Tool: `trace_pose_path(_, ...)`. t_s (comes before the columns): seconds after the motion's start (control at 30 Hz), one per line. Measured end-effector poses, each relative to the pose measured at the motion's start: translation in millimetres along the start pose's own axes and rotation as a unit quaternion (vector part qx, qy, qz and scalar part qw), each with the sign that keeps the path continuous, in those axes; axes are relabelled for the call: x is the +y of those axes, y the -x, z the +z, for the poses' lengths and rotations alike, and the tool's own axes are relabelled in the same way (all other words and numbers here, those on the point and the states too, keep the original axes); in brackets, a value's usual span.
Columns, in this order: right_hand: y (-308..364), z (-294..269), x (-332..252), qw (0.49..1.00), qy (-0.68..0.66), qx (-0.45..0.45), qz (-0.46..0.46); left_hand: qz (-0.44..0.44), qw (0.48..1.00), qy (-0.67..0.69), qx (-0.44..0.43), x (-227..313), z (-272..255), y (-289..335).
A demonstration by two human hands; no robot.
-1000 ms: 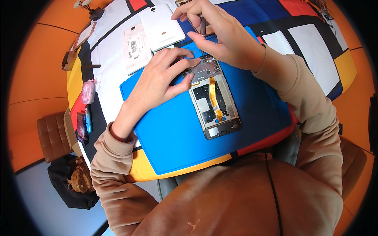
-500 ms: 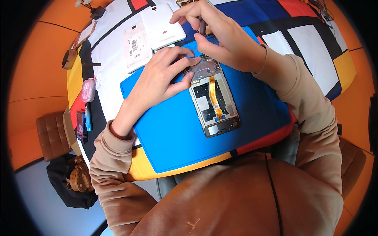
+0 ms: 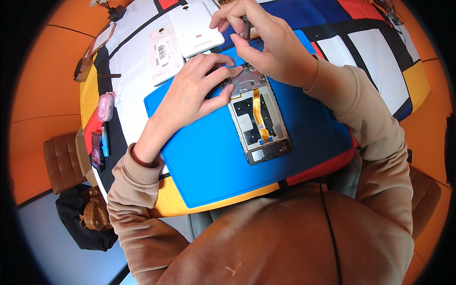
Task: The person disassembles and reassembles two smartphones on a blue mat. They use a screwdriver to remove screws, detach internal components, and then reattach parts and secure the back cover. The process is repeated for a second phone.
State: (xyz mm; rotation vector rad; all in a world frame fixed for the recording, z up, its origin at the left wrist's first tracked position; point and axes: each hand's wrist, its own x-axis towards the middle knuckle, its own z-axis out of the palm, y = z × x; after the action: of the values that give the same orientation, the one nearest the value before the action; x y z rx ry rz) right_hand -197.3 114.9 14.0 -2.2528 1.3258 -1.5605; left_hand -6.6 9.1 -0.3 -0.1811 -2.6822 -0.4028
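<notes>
A phone with its back off (image 3: 248,126) lies on a blue mat (image 3: 204,161), showing a black and silver inner frame and an orange ribbon cable (image 3: 258,114). My left hand (image 3: 197,88) is bent over its far left corner, thumb at the side edge and fingertips on the far part, gripping it. Above the phone's far end hovers my right hand (image 3: 270,47), thumb and fingers spread apart. A narrow dark shape shows behind its thumb; I cannot make out what it is.
Beyond my left hand lie a white phone back cover (image 3: 195,28) and a pale labelled phone (image 3: 164,57). Along the left are a pink case (image 3: 105,107), a blue pen-like item (image 3: 105,140) and a dark small box (image 3: 98,151). Another phone part (image 3: 222,3) sits at the far edge.
My right thumb has moved slightly up and left, and its fingertips have shifted slightly right. The left hand stays on the phone, which has not visibly moved on the mat.
</notes>
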Motion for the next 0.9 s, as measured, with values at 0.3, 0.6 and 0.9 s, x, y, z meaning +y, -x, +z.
trace_pose_path(0.3,-0.4,-8.3,-6.9,0.997,0.038,-0.013,0.068,-0.012,1.0,0.001,-0.007,0.3,0.4,-0.1)
trace_pose_path(0.6,1.7,-6.3,3.5,0.999,0.038,0.005,0.022,-0.026,0.999,0.003,-0.019,2.3,-1.7,-1.0)
trace_pose_path(0.9,-0.5,-7.5,-2.0,0.999,0.032,-0.038,-0.023,-0.009,1.0,-0.004,-0.009,0.3,-0.8,0.3)
